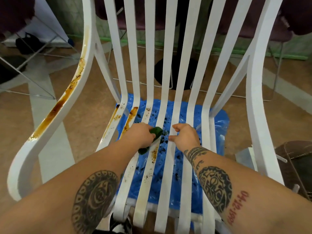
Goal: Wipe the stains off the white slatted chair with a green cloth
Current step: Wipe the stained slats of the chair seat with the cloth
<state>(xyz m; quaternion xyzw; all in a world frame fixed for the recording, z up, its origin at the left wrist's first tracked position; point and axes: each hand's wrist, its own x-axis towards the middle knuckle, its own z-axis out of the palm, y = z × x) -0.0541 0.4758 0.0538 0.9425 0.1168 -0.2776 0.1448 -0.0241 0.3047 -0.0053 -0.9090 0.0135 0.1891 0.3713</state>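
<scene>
Pressing green cloth (156,132) (left hand (141,135)) on chair (168,81)

Tan floor (87,115) with pale grey stripes carries the white slatted chair (258,92). A blue plastic sheet (219,125) lies flat on the floor under the seat slats, spotted with dark specks. A black round base (158,70) sits on the floor behind the chair.
</scene>
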